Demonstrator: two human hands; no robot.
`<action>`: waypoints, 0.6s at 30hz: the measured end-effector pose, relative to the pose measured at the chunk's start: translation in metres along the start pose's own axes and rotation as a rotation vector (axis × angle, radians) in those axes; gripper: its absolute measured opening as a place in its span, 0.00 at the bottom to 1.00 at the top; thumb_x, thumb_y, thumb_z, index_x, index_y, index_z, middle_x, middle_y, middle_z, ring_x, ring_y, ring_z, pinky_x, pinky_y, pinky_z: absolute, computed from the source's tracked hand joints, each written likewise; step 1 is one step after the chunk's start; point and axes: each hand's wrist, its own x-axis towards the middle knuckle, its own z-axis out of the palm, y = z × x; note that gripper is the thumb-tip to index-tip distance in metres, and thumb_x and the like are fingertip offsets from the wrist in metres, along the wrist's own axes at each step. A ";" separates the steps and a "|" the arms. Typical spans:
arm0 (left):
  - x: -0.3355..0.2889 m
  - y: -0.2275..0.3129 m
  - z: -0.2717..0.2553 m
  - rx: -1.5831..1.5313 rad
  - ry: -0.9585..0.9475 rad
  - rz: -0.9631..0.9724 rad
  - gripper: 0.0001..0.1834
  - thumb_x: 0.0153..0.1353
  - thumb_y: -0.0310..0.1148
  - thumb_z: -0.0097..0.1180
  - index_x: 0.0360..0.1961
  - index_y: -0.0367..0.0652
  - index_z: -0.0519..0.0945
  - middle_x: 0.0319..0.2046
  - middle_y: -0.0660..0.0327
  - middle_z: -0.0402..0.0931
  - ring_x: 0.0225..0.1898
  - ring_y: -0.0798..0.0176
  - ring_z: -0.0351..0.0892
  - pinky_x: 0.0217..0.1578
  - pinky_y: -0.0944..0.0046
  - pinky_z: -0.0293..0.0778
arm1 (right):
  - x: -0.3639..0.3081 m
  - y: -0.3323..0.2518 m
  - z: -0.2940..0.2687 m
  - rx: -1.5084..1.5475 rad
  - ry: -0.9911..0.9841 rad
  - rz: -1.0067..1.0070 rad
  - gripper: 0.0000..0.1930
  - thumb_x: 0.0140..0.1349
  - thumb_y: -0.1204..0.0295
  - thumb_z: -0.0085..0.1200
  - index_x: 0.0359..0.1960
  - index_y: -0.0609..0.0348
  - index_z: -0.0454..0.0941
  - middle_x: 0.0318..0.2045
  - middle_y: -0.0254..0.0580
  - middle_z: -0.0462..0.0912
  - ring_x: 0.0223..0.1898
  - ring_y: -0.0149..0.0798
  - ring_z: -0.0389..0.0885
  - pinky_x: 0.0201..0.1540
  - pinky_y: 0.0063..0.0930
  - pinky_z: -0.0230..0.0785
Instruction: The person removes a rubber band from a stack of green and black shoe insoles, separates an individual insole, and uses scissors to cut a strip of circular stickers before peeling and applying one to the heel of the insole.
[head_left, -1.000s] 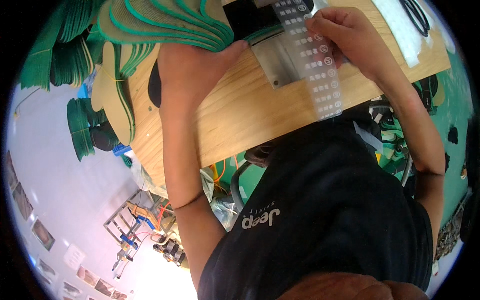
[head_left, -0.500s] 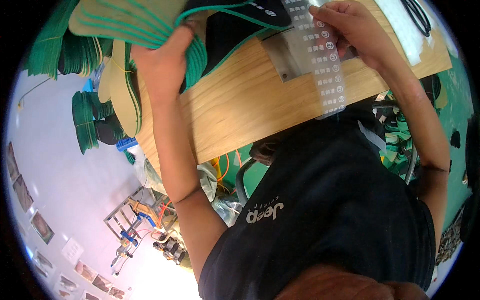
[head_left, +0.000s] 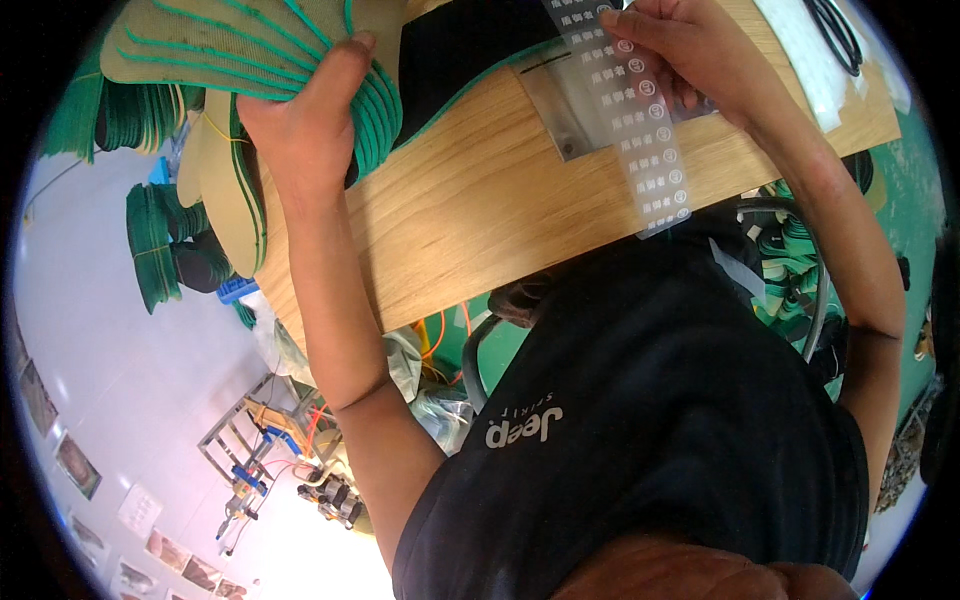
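My left hand [head_left: 305, 135] is closed round a fanned stack of tan insoles [head_left: 225, 50] with green edges, thumb on top. Beside the stack, a black insole surface [head_left: 460, 55] with a green edge stretches right across the wooden table [head_left: 470, 210]. The fingers of my right hand [head_left: 700, 60] pinch a clear strip of stickers [head_left: 648, 150] with white print. Its lower end hangs toward the table's near edge. Partly under the strip lies a flat metal plate [head_left: 568, 125]. The upper ends of strip and stack run out of view.
At the table's left edge lie more tan insoles [head_left: 235, 210], with bundled green insoles [head_left: 155, 245] beyond. A white sheet with a black cable [head_left: 832, 35] rests at the far right. Below the table are a curved metal tube [head_left: 822, 300] and piled insoles [head_left: 790, 250].
The whole view has shifted slightly, and things sit further left. The raised green-edged black insole with a white mark near the strip no longer shows its mark. Both hands keep their holds.
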 end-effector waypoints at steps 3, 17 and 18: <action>0.000 -0.001 0.000 0.000 -0.003 0.023 0.12 0.46 0.26 0.70 0.31 0.35 0.81 0.29 0.65 0.79 0.32 0.70 0.75 0.38 0.68 0.72 | 0.008 0.010 0.000 0.014 -0.013 -0.023 0.16 0.68 0.65 0.53 0.25 0.63 0.80 0.16 0.35 0.78 0.14 0.29 0.77 0.17 0.23 0.68; -0.006 0.000 0.000 0.122 -0.019 -0.041 0.19 0.44 0.24 0.70 0.40 0.31 0.81 0.37 0.58 0.82 0.39 0.61 0.79 0.47 0.62 0.72 | 0.005 0.003 -0.001 0.005 -0.048 0.013 0.15 0.68 0.65 0.54 0.27 0.64 0.80 0.15 0.35 0.77 0.14 0.31 0.77 0.17 0.24 0.69; -0.007 0.003 0.002 0.096 -0.021 -0.030 0.19 0.45 0.26 0.70 0.40 0.32 0.81 0.36 0.58 0.82 0.38 0.62 0.79 0.47 0.63 0.72 | 0.003 0.002 -0.002 0.026 -0.059 -0.002 0.15 0.68 0.65 0.54 0.28 0.64 0.80 0.16 0.35 0.77 0.14 0.31 0.77 0.17 0.24 0.70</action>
